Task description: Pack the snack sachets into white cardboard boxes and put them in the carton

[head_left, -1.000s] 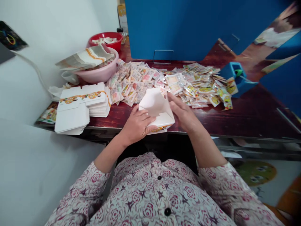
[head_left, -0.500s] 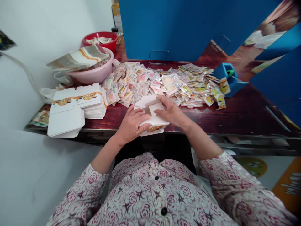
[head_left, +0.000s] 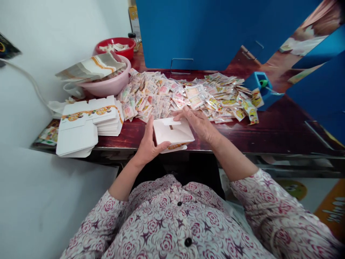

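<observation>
- Change: the top of the white printed box (head_left: 172, 132) now lies shut, with a small tab (head_left: 169, 121) showing beside a narrow slot (head_left: 171, 127). In the earlier views, its panels stood open and I could see inside.
- Left hand (head_left: 147, 144): holding the box's left end, palm against it, fingers raised and thumb running along the near edge.
- Right hand (head_left: 198, 124): closed in narrowly over the far top edge, fingers lying across the box.
- Box position: between my hands, at the front of the counter (head_left: 283, 129). A printed flap shows below its near edge. I cannot tell whether the box touches the wood.
- Left of the box: a stack of flat cartons (head_left: 88, 124), just beside my left hand, with the same orange printed band.
- Beyond the box: a wide spread of sachets (head_left: 159, 97), close to my right fingertips.
- Back left: a pink basin (head_left: 107, 88) and a red basin (head_left: 132, 45), both holding printed paper.
</observation>
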Motion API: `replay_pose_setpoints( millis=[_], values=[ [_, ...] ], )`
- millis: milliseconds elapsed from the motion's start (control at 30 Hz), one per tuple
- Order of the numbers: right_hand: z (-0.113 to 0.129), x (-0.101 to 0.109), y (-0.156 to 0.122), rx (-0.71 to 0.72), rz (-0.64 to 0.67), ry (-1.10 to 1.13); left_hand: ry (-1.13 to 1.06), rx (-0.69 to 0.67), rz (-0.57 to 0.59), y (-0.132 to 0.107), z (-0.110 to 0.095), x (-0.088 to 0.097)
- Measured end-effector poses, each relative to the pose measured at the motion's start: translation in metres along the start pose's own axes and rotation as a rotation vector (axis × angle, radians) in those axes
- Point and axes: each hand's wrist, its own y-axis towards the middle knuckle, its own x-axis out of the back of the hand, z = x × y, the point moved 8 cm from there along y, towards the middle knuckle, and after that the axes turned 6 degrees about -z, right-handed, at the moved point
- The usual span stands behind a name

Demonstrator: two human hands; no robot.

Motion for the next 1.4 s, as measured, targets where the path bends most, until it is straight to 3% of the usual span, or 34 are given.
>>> replay_pose_setpoints(
  millis=[67,200,367,567,700,800,900,1067,1133,1267,1333,1400],
  values=[
    [-0.004,-0.003,0.008,-0.038,0.058,-0.069,-0.063,0.053,0.012,0.001,0.004,-0.003],
    [-0.001,-0.014,0.021,0.102,0.208,-0.385,-0.12,0.089,-0.003,0.002,0.006,-0.003],
    [0.005,-0.024,0.023,0.198,0.151,-0.793,-0.112,0.073,-0.006,0.003,0.008,-0.001],
    [-0.003,-0.022,0.021,0.183,0.102,-0.698,-0.076,0.054,0.01,0.004,0.008,0.001],
    [-0.009,-0.02,0.021,0.146,0.055,-0.75,-0.048,0.048,-0.004,0.004,0.01,0.0],
    [-0.008,-0.014,0.02,0.126,-0.013,-0.54,-0.047,0.063,-0.031,0.004,0.014,0.002],
    [-0.009,0.009,0.014,0.07,-0.166,-0.195,-0.093,0.068,-0.098,0.005,0.016,0.009],
    [-0.01,0.046,-0.02,-0.03,-0.394,0.146,-0.353,0.133,-0.441,0.01,0.026,0.047],
    [-0.011,0.037,-0.034,-0.112,-0.33,0.243,-0.459,0.154,-0.561,0.009,0.03,0.059],
    [-0.008,-0.023,-0.054,-0.254,-0.009,0.402,-0.467,0.087,-0.599,-0.001,0.018,0.054],
    [-0.002,-0.044,-0.055,-0.224,0.002,0.505,-0.418,0.039,-0.54,-0.012,0.007,0.041],
    [0.002,-0.048,-0.052,-0.156,-0.099,0.584,-0.373,0.032,-0.442,-0.024,0.001,0.029]
  ],
)
